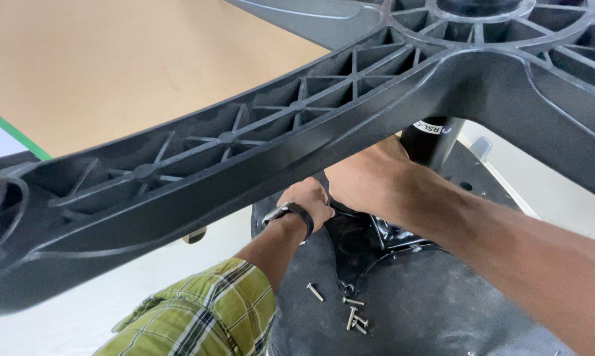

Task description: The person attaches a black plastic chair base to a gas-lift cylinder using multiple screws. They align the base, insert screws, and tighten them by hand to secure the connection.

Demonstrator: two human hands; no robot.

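Ribbed chair base arm (245,138) is crossing diagonally, blocking view; both hands (307,201) (370,178) are working beneath, fingers' state unclear; loose bolts (353,313) lying nearby.

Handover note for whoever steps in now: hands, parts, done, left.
Left hand, watch on wrist, closed by the black metal mechanism plate on the upturned seat underside. Right hand reaches under the chair base arm, fingers hidden; grip cannot be told. Gas cylinder stands in the base hub. Done: base on cylinder. Left: loose bolts lie on the seat underside, not yet fitted.
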